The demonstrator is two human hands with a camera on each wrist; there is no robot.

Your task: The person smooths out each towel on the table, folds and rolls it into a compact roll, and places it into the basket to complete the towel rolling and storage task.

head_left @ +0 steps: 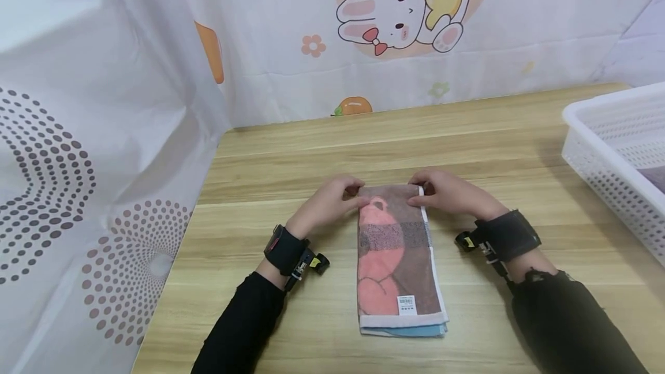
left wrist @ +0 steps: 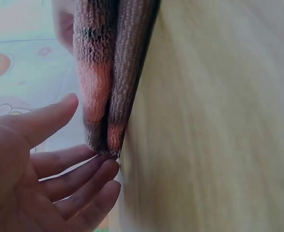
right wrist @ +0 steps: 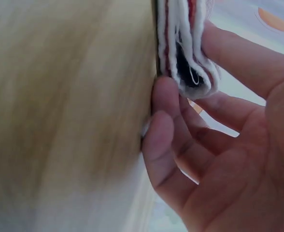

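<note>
A folded brown towel (head_left: pixel 410 270) with a coral-pink figure, white edging and a small white label lies lengthwise on the table. Blue cloth shows under its near edge. At its far left corner is my left hand (head_left: pixel 337 204). The left wrist view shows that hand's fingers (left wrist: pixel 84 176) fairly straight, touching the folded end, with the thumb held apart from the cloth. My right hand (head_left: pixel 452 192) pinches the far right corner. In the right wrist view its thumb lies against the towel's layered white edge (right wrist: pixel 195 72), and the other fingers curl at the underside.
A white perforated plastic basket (head_left: pixel 597 149) stands on the right side of the wooden table (head_left: pixel 291 154), with some dark cloth (head_left: pixel 653 176) inside. Behind the table hangs a white curtain (head_left: pixel 270 33) printed with a rabbit; more of it drapes along the left side.
</note>
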